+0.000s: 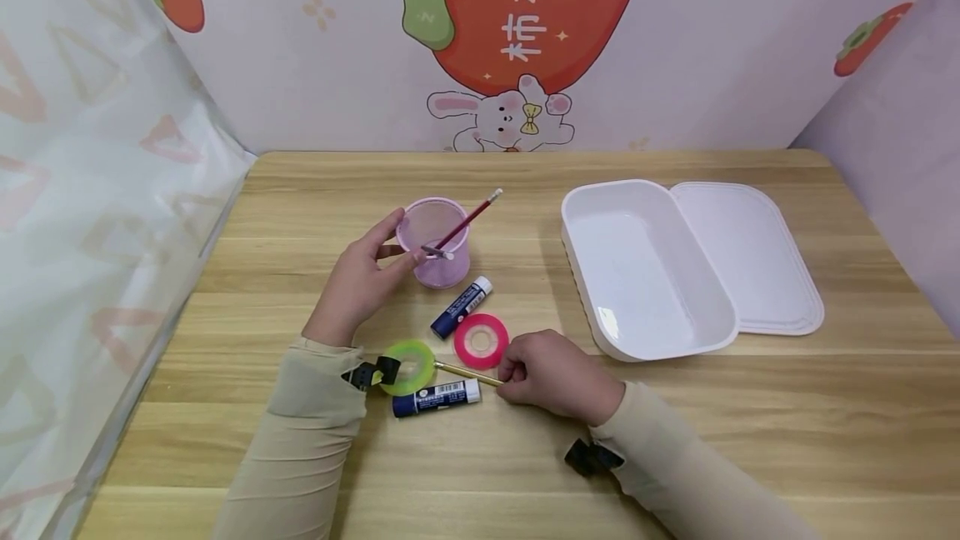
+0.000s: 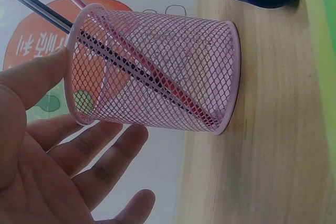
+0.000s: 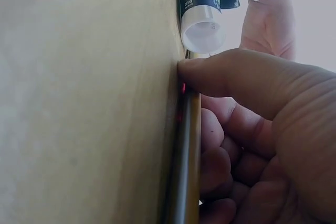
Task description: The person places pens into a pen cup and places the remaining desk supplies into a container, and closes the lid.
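My left hand [image 1: 363, 277] holds a pink mesh pen cup [image 1: 444, 272] by its rim, thumb on one side and fingers on the other. A red pencil [image 1: 474, 216] and a dark pencil [image 2: 39, 8] lean inside the cup. Lower down, my right hand [image 1: 558, 377] pinches a gold-coloured pencil [image 1: 467, 372] between thumb and fingers, low over the table. That pencil's far end meets the green tape roll [image 1: 427, 372]. In the right wrist view, the pencil shaft [image 3: 185, 182] runs along beneath my thumb, close to the wood.
One glue stick [image 1: 452, 317] lies below the cup beside a pink tape roll [image 1: 462, 346]; another glue stick [image 1: 431, 400] lies below the green roll. To the right stand a white plastic box [image 1: 637, 265] and its lid [image 1: 757, 265]. A printed cloth [image 1: 300, 90] hangs behind the table.
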A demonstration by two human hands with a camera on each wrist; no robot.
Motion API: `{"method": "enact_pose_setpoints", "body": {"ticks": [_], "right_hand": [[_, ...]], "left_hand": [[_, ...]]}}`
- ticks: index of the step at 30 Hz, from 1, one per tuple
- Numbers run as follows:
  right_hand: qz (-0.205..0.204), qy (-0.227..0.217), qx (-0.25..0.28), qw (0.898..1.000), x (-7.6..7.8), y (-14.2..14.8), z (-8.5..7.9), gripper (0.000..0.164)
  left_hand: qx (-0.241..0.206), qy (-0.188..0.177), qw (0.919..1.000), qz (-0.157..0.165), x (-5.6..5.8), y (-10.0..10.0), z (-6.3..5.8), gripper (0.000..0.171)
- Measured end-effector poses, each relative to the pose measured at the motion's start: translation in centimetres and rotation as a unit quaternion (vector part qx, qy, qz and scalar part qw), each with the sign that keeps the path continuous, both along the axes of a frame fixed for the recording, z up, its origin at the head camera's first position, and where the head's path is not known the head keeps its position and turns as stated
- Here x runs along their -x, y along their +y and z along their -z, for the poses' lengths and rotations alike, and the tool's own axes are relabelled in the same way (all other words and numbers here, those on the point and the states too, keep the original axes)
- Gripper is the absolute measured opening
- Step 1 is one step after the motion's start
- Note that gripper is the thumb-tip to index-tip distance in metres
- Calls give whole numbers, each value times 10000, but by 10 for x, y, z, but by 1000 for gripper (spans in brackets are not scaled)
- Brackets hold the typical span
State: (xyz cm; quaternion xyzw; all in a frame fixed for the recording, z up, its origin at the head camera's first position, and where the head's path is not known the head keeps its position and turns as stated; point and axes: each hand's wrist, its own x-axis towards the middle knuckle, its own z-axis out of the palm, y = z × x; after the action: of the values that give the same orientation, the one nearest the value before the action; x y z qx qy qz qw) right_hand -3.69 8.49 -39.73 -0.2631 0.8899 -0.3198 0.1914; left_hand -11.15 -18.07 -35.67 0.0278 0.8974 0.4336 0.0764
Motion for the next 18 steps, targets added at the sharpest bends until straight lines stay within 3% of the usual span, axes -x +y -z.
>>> {"method": "enact_pose_setpoints", "body": {"ticks": [7, 18], "right_hand": [[-63, 39, 61, 10000, 1, 1, 0, 9], [-80, -470, -46, 9989, 5, 9, -8, 13]], "left_hand": [[-30, -36, 10000, -26, -1, 0, 0, 74], [20, -24, 10000, -33, -1, 2, -2, 75]]}}
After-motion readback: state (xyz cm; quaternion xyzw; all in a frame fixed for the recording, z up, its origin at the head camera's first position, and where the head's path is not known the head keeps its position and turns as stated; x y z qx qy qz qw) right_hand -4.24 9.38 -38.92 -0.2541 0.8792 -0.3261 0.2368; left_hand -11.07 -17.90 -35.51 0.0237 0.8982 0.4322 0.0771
